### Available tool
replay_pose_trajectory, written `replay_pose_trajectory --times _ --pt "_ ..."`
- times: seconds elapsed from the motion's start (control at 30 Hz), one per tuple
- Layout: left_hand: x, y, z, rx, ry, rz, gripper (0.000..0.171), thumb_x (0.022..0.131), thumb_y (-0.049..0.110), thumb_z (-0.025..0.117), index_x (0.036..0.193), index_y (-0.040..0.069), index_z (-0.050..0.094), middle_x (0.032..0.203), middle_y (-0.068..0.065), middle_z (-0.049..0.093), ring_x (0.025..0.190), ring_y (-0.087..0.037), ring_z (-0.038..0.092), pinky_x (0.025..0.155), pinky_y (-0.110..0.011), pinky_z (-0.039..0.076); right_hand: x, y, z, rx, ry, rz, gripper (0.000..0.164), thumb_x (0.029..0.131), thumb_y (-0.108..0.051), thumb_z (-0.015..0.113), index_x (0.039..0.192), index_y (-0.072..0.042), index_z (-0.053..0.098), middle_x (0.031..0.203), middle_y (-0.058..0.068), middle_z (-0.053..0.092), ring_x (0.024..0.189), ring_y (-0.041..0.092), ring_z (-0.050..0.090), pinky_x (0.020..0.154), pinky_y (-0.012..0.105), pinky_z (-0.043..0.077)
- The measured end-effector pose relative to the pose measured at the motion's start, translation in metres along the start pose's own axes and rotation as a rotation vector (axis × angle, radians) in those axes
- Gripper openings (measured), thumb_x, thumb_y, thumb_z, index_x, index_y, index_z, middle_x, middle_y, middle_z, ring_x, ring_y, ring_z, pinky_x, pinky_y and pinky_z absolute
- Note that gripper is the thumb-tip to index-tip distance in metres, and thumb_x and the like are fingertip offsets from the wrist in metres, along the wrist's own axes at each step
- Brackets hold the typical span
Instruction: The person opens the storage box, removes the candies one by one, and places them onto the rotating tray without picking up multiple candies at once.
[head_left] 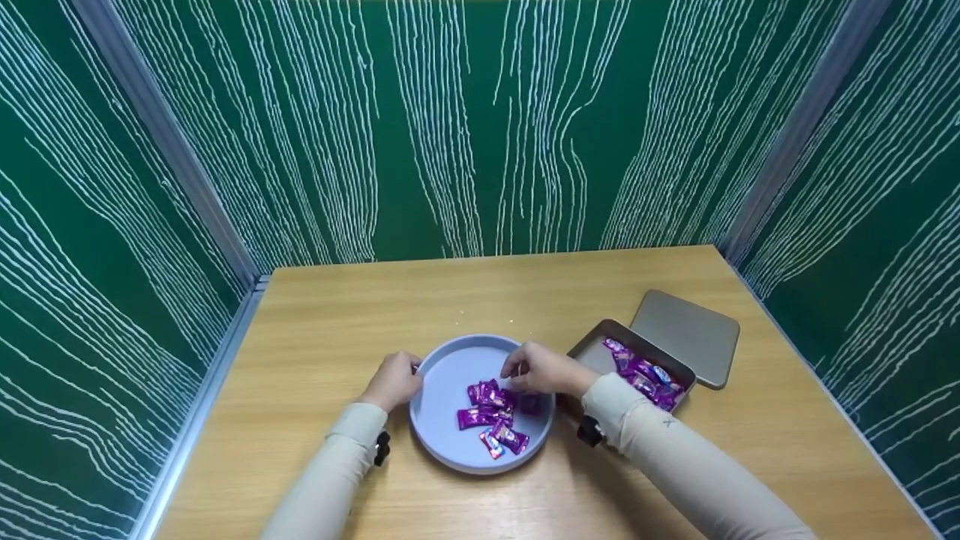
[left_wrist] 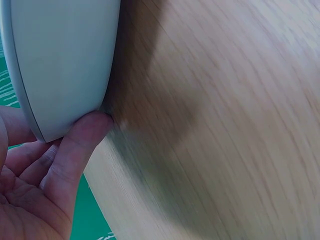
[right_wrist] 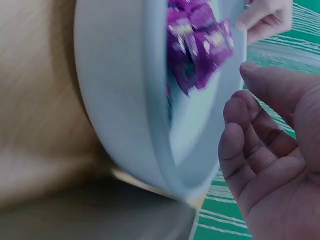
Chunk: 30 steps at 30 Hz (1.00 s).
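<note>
A round, pale blue-grey tray [head_left: 442,379] with a raised wall stands on the table, holding several purple-wrapped candies [head_left: 486,415] and one red-and-blue piece. My left hand [head_left: 396,380] grips the tray's left side; in the left wrist view its thumb [left_wrist: 87,131] presses the outer wall while the other fingers lie at the rim. Over the right part of the tray is my right hand [head_left: 551,367], fingers loosely bent. The right wrist view shows a gap between its thumb [right_wrist: 267,82] and fingertips, with nothing held there. Purple candies [right_wrist: 202,42] lie beyond the tray wall in that view.
Right of the tray sits a rectangular metal tin [head_left: 649,343] with more purple candies [head_left: 641,375] inside, partly behind my right forearm. Its flat lid [head_left: 686,334] lies at the tin's far right side. Green, white-streaked panels [head_left: 480,150] border the wooden table [head_left: 337,307].
</note>
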<state>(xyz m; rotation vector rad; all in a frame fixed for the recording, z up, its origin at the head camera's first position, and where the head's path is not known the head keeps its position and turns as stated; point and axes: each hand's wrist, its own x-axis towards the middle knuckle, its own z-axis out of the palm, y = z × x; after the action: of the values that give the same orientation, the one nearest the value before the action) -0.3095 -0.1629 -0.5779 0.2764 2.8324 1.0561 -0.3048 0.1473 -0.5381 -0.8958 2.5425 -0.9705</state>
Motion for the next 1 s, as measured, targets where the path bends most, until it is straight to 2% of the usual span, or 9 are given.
replay_pose_trajectory --times 0.17,0.3,0.4,0.53,0.63,0.7,0.87,1.0 --pt "0.0 -0.001 0.0 0.014 0.006 0.025 0.024 0.097 0.0 0.06 0.107 0.0 0.083 0.081 -0.008 0.071 0.068 -0.015 0.058 0.057 -0.025 0.047 -0.014 0.005 -0.024 -0.007 0.037 0.01 0.014 0.092 -0.002 0.079 0.105 0.003 0.08 0.096 0.013 0.079 0.081 0.009 0.066 0.076 0.026 0.059" --pt "0.001 -0.002 -0.001 0.014 0.001 0.027 0.023 0.097 -0.002 0.06 0.101 0.0 0.082 0.075 -0.006 0.066 0.065 -0.015 0.057 0.056 -0.026 0.047 -0.027 0.012 -0.043 0.035 0.044 0.056 0.015 0.093 -0.002 0.079 0.108 0.003 0.08 0.094 0.011 0.079 0.082 0.021 0.072 0.075 0.032 0.064" --pt "0.001 -0.001 -0.001 0.01 0.004 0.025 0.022 0.097 -0.002 0.06 0.101 0.0 0.082 0.077 -0.007 0.068 0.067 -0.016 0.059 0.058 -0.026 0.05 -0.037 0.019 -0.056 0.035 0.052 0.066 0.017 0.093 -0.003 0.08 0.109 0.002 0.079 0.094 0.011 0.079 0.084 0.027 0.076 0.076 0.035 0.065" --pt "0.0 -0.001 -0.001 0.01 0.007 0.029 0.022 0.097 -0.002 0.061 0.101 0.0 0.082 0.08 -0.008 0.071 0.069 -0.016 0.061 0.061 -0.026 0.052 -0.051 0.034 -0.07 0.019 0.06 0.058 0.017 0.09 -0.001 0.082 0.107 0.001 0.08 0.098 0.014 0.08 0.086 0.02 0.075 0.079 0.028 0.064" --pt "0.0 -0.001 0.0 0.011 0.0 0.034 0.021 0.097 -0.002 0.061 0.1 0.0 0.082 0.078 -0.007 0.069 0.069 -0.016 0.06 0.06 -0.027 0.05 -0.061 0.047 -0.078 0.023 0.056 0.069 0.018 0.09 0.0 0.082 0.107 0.003 0.079 0.101 0.019 0.079 0.087 0.016 0.071 0.077 0.024 0.06" --pt "0.001 -0.001 0.0 0.013 -0.003 0.036 0.02 0.097 -0.002 0.061 0.098 0.0 0.081 0.077 -0.008 0.068 0.068 -0.016 0.06 0.059 -0.027 0.05 -0.068 0.055 -0.082 0.018 0.054 0.072 0.017 0.09 0.001 0.081 0.107 0.003 0.079 0.102 0.021 0.078 0.086 0.016 0.069 0.075 0.023 0.058" --pt "0.0 0.0 0.0 0.007 -0.002 0.022 0.022 0.097 -0.002 0.061 0.106 -0.001 0.082 0.083 -0.01 0.073 0.071 -0.017 0.062 0.063 -0.028 0.054 -0.085 0.074 -0.089 0.009 0.045 0.09 0.015 0.09 0.001 0.081 0.105 0.0 0.079 0.099 0.021 0.075 0.084 0.013 0.065 0.071 0.023 0.056" --pt "0.0 0.0 0.001 0.021 0.005 0.015 0.025 0.096 -0.001 0.061 0.107 0.001 0.083 0.084 -0.009 0.074 0.071 -0.016 0.061 0.063 -0.027 0.053 -0.096 0.089 -0.092 0.032 0.031 0.081 0.016 0.088 0.004 0.08 0.103 0.007 0.076 0.094 0.021 0.075 0.079 0.009 0.064 0.07 0.02 0.056"
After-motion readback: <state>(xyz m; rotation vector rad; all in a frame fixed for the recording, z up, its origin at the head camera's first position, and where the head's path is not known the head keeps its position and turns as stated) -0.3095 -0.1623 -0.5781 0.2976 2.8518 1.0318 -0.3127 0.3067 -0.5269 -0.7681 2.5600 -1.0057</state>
